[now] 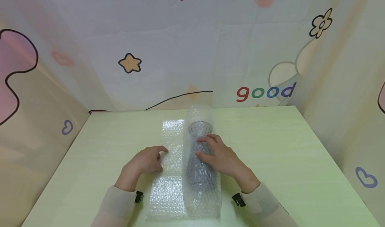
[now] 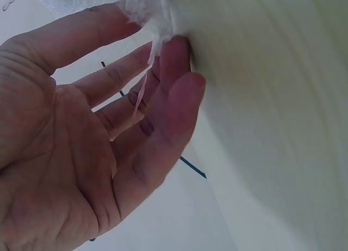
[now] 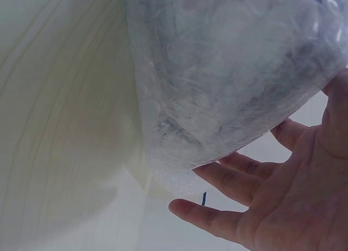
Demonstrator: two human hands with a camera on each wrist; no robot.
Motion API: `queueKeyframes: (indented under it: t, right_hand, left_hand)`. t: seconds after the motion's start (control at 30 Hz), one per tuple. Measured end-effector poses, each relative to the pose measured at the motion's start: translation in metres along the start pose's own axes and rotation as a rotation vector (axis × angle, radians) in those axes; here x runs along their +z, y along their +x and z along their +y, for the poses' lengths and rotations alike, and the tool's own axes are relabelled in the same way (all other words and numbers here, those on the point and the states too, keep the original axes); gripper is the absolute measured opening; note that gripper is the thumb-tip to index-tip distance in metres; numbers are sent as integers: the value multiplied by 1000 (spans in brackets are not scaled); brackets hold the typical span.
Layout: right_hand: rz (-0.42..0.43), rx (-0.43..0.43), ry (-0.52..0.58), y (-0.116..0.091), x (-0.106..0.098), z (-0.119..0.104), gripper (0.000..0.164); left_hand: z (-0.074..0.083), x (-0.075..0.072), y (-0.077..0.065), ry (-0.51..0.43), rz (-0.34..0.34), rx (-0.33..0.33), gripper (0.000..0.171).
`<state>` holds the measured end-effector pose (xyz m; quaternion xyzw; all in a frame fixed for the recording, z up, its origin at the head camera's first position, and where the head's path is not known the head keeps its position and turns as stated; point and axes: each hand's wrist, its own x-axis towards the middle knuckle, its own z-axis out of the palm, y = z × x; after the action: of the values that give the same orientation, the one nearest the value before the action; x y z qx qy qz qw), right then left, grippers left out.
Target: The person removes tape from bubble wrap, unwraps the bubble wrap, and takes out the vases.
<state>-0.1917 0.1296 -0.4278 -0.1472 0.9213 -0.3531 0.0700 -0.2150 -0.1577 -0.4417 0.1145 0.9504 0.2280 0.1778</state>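
A bluish-grey vase (image 1: 201, 163) with a narrowed neck and flared rim lies under a layer of clear bubble wrap (image 1: 166, 197). The sheet's flat part spreads to the left of the vase. At that left edge, my left hand (image 1: 148, 160) holds the wrap between thumb and bent fingers; its palm (image 2: 60, 147) shows in the left wrist view, with a thin strip of wrap hanging among the fingers. Spread over the wrapped vase, my right hand (image 1: 224, 155) rests its fingers on the neck and upper body. In the right wrist view its fingertips (image 3: 209, 172) touch the wrapped side.
A pale green table (image 1: 279, 153) lies under everything. Printed cloth (image 1: 168, 46) with hearts, a star and the word good hangs behind and at both sides. Black clips (image 1: 238, 199) sit at both sleeve cuffs.
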Motion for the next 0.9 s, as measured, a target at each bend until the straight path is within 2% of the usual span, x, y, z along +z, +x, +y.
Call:
queueKeyframes:
  t: [0.53,0.9]
  right_hand:
    - [-3,6,15,1,1,2,48]
    - [-4,5,25,1,2,3,47]
  left_hand:
    - [2,-1,-4,43,25,-46,66]
    - [0,1,2,51,28,-58,64]
